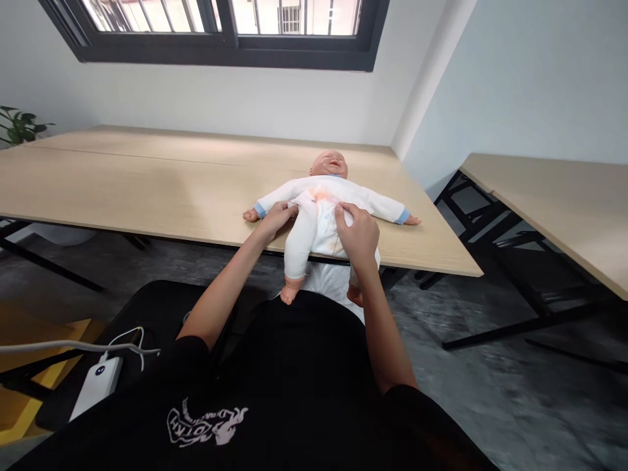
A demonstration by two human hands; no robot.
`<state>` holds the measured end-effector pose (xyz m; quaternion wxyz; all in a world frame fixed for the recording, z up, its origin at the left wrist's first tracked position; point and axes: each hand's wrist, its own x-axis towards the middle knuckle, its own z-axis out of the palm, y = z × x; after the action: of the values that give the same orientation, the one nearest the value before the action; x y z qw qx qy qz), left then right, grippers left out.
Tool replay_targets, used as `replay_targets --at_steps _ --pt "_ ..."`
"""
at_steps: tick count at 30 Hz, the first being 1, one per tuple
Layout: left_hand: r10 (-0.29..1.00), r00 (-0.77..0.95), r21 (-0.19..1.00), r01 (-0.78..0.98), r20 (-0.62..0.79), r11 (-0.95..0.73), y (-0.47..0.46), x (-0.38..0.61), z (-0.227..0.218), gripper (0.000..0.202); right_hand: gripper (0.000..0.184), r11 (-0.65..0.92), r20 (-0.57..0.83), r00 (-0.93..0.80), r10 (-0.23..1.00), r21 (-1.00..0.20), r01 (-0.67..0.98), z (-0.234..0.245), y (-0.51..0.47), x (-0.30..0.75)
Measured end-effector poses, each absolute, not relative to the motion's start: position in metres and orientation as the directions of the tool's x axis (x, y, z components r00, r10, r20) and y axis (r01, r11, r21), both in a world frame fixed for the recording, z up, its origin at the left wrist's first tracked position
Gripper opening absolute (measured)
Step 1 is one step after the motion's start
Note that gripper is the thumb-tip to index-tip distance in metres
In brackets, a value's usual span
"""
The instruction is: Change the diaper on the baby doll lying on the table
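Observation:
A baby doll (328, 164) in a white romper (321, 226) with blue cuffs lies on its back at the near edge of a long wooden table (147, 190). Its arms are spread and its legs hang over the edge. An orange stain shows on the chest. My left hand (275, 217) pinches the romper fabric at the doll's side, fingers closed on it. My right hand (357, 234) grips the romper at the doll's belly, fingers closed on the cloth.
A second wooden table (554, 203) stands to the right across a gap of grey floor. A white power bank (96, 386) with a cable lies at my lower left. A plant (19, 124) is at far left, a window above.

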<state>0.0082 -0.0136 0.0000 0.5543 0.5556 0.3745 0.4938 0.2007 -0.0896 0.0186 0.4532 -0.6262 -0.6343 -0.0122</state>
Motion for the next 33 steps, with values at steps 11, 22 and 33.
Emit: replay_targets --at_steps 11,22,33 --pt "0.996 0.025 0.948 -0.308 0.086 -0.074 -0.021 -0.031 0.012 0.01 0.039 0.221 0.596 0.187 0.781 -0.544 0.809 0.017 -0.088 0.2" --pt "0.975 0.126 0.942 -0.307 0.181 -0.135 -0.029 -0.016 0.009 0.04 0.041 0.247 0.612 0.153 0.776 -0.518 0.819 0.016 -0.089 0.201" --pt "0.921 -0.305 0.912 -0.254 0.241 -0.322 -0.009 -0.004 0.008 0.042 0.04 0.24 0.601 0.118 0.79 -0.481 0.843 0.016 -0.089 0.2"
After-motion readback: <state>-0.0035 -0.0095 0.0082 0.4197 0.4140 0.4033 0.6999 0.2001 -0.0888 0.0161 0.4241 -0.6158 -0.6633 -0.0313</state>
